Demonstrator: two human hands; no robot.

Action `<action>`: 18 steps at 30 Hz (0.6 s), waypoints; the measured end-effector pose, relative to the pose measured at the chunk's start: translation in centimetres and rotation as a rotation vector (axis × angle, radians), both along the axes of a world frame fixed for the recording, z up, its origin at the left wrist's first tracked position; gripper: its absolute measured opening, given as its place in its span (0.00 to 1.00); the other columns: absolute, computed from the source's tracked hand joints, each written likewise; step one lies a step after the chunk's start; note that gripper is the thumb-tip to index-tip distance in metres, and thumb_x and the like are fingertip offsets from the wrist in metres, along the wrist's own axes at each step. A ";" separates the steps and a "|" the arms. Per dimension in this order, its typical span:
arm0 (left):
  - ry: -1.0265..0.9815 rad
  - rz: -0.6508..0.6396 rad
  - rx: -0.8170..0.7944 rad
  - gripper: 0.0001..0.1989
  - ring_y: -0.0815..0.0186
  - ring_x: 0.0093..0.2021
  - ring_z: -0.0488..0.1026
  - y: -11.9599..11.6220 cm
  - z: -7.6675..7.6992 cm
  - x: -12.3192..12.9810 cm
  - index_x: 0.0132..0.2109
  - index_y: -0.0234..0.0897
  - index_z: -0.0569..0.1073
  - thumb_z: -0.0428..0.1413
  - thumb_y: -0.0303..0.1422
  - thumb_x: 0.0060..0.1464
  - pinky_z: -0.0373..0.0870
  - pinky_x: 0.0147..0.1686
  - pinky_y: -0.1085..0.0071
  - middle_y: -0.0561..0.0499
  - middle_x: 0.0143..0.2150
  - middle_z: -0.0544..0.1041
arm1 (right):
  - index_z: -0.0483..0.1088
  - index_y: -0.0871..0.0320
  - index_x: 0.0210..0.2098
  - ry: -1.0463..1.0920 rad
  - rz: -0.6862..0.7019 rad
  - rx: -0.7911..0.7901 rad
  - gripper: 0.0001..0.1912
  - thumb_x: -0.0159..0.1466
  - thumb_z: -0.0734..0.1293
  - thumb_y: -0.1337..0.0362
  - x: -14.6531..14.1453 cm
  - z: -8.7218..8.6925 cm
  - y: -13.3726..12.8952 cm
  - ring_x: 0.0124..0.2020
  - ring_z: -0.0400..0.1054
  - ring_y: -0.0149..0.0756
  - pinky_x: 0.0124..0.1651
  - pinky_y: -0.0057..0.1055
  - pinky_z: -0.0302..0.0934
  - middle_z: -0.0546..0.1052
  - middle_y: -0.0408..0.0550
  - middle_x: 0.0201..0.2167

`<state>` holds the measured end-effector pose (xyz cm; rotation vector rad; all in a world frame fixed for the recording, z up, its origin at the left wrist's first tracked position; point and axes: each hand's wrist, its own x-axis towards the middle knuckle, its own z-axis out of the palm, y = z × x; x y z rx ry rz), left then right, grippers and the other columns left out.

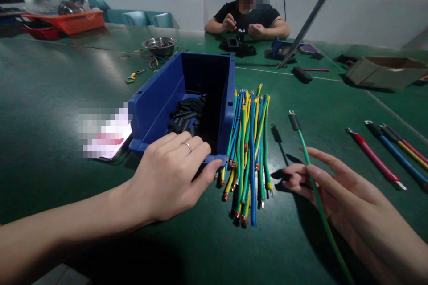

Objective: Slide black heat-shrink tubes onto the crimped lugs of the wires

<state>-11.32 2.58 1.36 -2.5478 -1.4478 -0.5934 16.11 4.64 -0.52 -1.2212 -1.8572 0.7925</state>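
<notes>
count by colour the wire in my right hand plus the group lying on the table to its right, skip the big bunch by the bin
Green wire with some yellow, in your right hand: 1
Red wires: 2
Blue wire: 1
Yellow wire: 1
Total: 5, as far as the picture's right edge shows

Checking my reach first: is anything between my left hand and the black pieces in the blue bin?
Nothing visible stands in between. Your left hand bends over the front edge of the blue bin, with the black pieces just beyond it; whether it touches them can't be seen.
</notes>
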 end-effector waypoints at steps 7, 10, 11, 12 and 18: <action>-0.002 -0.004 -0.009 0.16 0.60 0.29 0.63 -0.1 0.0 -0.1 0.33 0.35 0.70 0.44 0.36 0.66 0.55 0.31 0.63 0.49 0.29 0.70 | 0.52 0.50 0.64 0.285 -0.136 -0.311 0.30 0.65 0.64 0.57 1.6 -1.0 0.6 0.48 0.74 0.45 0.41 0.33 0.74 0.71 0.60 0.56; -0.006 -0.005 -0.005 0.16 0.60 0.29 0.63 0.0 0.0 -0.1 0.33 0.35 0.70 0.44 0.35 0.66 0.55 0.31 0.63 0.49 0.29 0.70 | 0.58 0.51 0.62 0.276 -0.199 -0.313 0.31 0.62 0.67 0.58 1.8 -1.1 0.9 0.39 0.76 0.42 0.36 0.31 0.74 0.72 0.59 0.52; -0.007 -0.006 -0.006 0.16 0.60 0.29 0.63 0.0 0.1 -0.1 0.33 0.35 0.70 0.44 0.35 0.66 0.55 0.31 0.63 0.49 0.29 0.71 | 0.59 0.51 0.62 0.293 -0.227 -0.321 0.31 0.60 0.69 0.58 1.8 -1.1 0.9 0.34 0.76 0.39 0.33 0.31 0.73 0.73 0.57 0.48; -0.005 -0.007 -0.011 0.16 0.60 0.29 0.64 0.0 0.1 -0.1 0.33 0.35 0.70 0.44 0.36 0.66 0.55 0.31 0.63 0.49 0.30 0.71 | 0.61 0.51 0.61 0.319 -0.255 -0.330 0.31 0.59 0.69 0.58 1.8 -1.1 0.9 0.30 0.75 0.37 0.29 0.30 0.72 0.72 0.55 0.45; 0.001 -0.003 -0.029 0.16 0.60 0.29 0.64 0.0 0.3 0.0 0.33 0.35 0.70 0.44 0.36 0.66 0.56 0.31 0.63 0.49 0.29 0.71 | 0.63 0.52 0.59 0.398 -0.310 -0.348 0.29 0.59 0.69 0.59 1.6 -1.0 0.8 0.29 0.70 0.35 0.19 0.27 0.64 0.68 0.54 0.43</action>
